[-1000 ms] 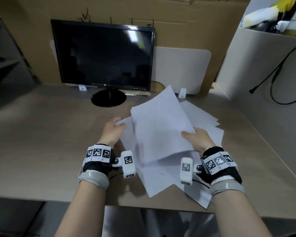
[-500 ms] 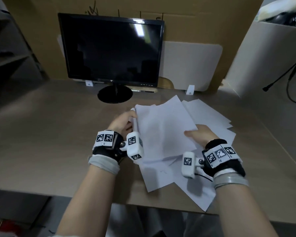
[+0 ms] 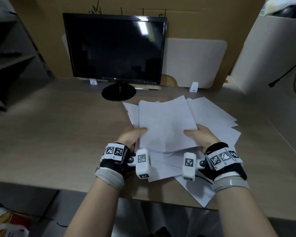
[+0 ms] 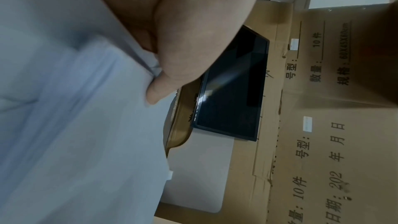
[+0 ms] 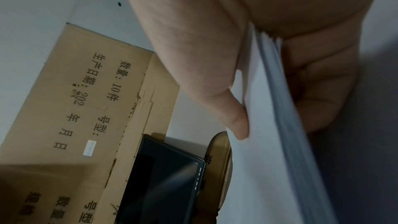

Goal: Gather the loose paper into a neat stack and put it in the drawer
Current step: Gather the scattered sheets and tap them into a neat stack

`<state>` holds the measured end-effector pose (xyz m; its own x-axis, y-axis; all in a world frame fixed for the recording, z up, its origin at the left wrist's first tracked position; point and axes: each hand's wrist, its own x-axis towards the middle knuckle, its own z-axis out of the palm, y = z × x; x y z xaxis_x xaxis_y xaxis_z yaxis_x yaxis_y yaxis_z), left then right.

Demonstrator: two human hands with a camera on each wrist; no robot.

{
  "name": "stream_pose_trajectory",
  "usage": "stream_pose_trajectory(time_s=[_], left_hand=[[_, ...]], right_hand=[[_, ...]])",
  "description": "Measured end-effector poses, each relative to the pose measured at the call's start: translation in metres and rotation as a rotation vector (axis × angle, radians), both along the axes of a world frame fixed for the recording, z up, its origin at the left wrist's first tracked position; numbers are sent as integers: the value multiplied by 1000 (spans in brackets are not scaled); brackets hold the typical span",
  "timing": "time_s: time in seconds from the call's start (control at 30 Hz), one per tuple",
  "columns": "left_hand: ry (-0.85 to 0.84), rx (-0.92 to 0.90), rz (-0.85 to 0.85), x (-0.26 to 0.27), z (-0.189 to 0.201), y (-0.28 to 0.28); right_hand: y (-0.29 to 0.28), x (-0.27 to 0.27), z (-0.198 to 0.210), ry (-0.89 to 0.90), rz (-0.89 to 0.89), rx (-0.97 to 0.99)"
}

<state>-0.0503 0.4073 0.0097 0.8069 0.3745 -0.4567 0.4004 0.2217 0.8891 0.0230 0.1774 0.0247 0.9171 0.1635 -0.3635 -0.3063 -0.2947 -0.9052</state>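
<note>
A bundle of white sheets (image 3: 166, 124) is held above the desk between both hands. My left hand (image 3: 132, 135) grips its left edge, thumb on top; in the left wrist view the thumb (image 4: 159, 91) presses the paper bundle (image 4: 86, 125). My right hand (image 3: 200, 135) pinches the right edge, and the right wrist view shows the thumb (image 5: 234, 122) over the sheet edges (image 5: 280, 108) with fingers curled beneath. More loose sheets (image 3: 217, 120) lie fanned on the desk under and to the right, some overhanging the front edge (image 3: 200, 195). No drawer is in view.
A black monitor (image 3: 116, 47) on a round stand (image 3: 118, 93) stands just behind the paper. Cardboard panels (image 3: 195, 19) and a white board (image 3: 195, 64) close the back. A white side wall with cables (image 3: 294, 69) is on the right, grey shelves (image 3: 10, 57) on the left.
The left hand came from the desk sheets to the bundle's left edge and now grips it. The bundle has turned squarer to me and sits between both hands.
</note>
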Motion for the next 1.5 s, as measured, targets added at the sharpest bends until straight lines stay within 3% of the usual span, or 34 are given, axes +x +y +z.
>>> stream_pose_trajectory(time_s=[0.27,0.4,0.53,0.77,1.03,1.1,1.23,1.37,1.5], left_hand=[[-200,38,102,-4,8,9],[-326,-14,177,-14,25,22],[-404,-47,237,-20,37,31],[-286,-32,293,-33,23,44],[-175,25,119,-22,-2,30],[-177,23,82,-18,-2,27],[-187,30,36,-8,-1,23],[-172,-40,83,-4,-1,26],[-142,12,159,2,-5,38]], right_hand=[[6,-2,-1,-117,5,45],[8,8,-6,-209,-68,-128],[11,16,-17,-171,-44,-217],[6,17,-23,-85,5,-354],[0,13,-21,-141,61,-675],[-7,16,-16,-119,23,-637],[5,24,-8,-68,34,-348],[26,29,-3,-36,82,-291],[41,31,2,2,131,-333]])
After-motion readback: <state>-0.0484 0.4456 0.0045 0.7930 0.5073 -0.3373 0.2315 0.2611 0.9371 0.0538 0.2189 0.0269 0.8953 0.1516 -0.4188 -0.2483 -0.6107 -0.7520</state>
